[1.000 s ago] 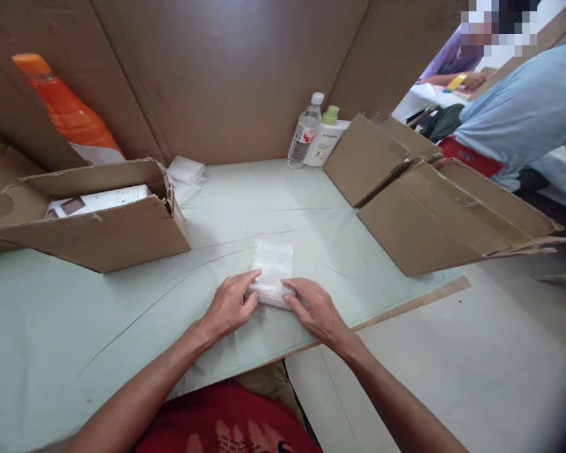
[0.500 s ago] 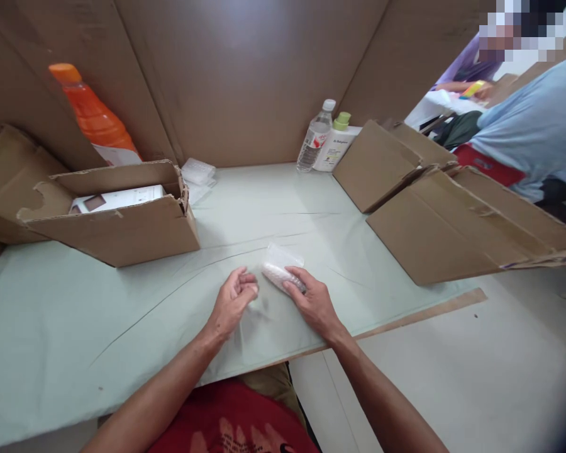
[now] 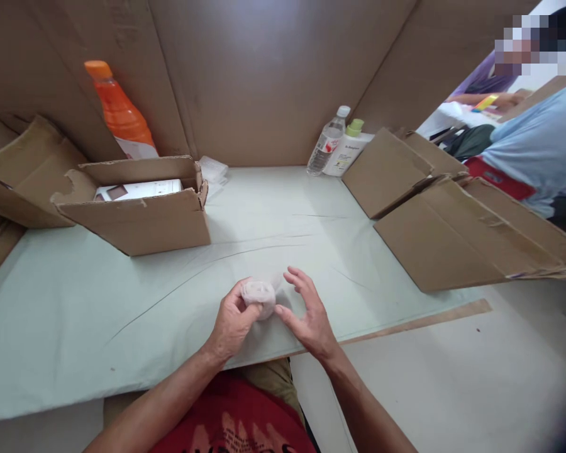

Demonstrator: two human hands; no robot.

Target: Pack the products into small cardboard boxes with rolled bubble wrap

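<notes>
My left hand (image 3: 233,318) is closed around a small roll of bubble wrap (image 3: 259,296), held end-on just above the pale green table cover (image 3: 122,296) near its front edge. My right hand (image 3: 306,308) hovers right beside the roll with its fingers spread and curved. Its thumb tip sits at the roll's side; whether it touches I cannot tell.
An open cardboard box (image 3: 141,214) with white packets stands at the left, an orange bottle (image 3: 120,116) behind it. More bubble wrap (image 3: 213,170) lies at the back. A water bottle (image 3: 327,141) and a lotion bottle (image 3: 349,148) stand near flattened boxes (image 3: 453,226) at right. Another person (image 3: 532,138) sits beyond.
The flat bubble-wrap piece has been rolled into a tight roll. It passed from under my right fingers into my left hand, which lifted it, and my right hand opened.
</notes>
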